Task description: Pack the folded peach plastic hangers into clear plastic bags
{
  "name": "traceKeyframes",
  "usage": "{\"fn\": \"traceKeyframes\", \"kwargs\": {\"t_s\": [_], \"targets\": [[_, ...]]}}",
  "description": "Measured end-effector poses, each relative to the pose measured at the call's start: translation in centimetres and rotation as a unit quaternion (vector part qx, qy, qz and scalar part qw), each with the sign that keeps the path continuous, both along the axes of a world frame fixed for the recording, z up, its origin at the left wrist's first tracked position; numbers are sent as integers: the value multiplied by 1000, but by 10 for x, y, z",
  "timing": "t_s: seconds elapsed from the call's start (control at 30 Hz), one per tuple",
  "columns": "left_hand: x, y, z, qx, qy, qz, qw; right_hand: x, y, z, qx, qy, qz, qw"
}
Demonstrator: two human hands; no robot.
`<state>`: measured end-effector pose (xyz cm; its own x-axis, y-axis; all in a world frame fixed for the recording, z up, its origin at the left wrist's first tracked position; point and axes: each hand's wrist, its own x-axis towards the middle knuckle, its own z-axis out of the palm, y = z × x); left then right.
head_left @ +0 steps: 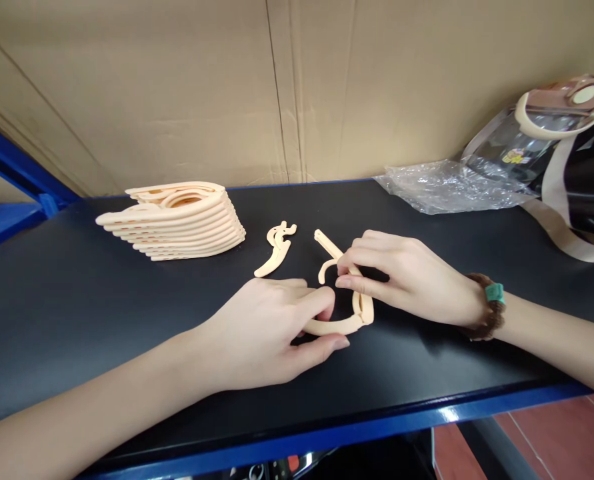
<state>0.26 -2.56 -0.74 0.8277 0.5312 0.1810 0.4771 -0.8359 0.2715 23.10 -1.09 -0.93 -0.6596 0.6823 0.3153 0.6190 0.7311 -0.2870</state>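
Note:
Between both hands is a cream plastic folding clothes hanger [364, 308], bent at a joint on its right side. My left hand [281, 327] is closed around its lower curved arm, thumb in front. Fingers of my right hand [397, 270] pinch the other arm, near a small curved hook that sticks out to the left. The far end of that arm points up and away from me. Part of the hanger is hidden under my left fingers. Just beyond my left hand lies a loose cream hook-shaped piece [277, 250], flat on the black tabletop [187, 293].
At the back left stands a neat stack of folded cream hangers [177, 223]. Crumpled clear plastic [437, 187] lies at the back right, by a transparent bottle [531, 143] with a strap. Cardboard [201, 87] lines the back, and a blue metal edge [377, 423] runs along the front.

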Motion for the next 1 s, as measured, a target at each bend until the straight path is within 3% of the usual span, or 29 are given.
{"fn": "traceKeyframes", "kwargs": {"t_s": [0.13,0.4,0.9,1.0], "targets": [[-1,3,-3,39,-32,-58,997,2,4,-5,-2,10,-4,1000],[0,2,3,85,-26,-83,993,6,7,-10,30,-9,5,999],[-3,9,-2,127,21,-77,989,15,16,-11,104,-71,-43,991],[-3,12,-4,146,18,-45,988,15,18,-11,97,-72,-64,991]]}}
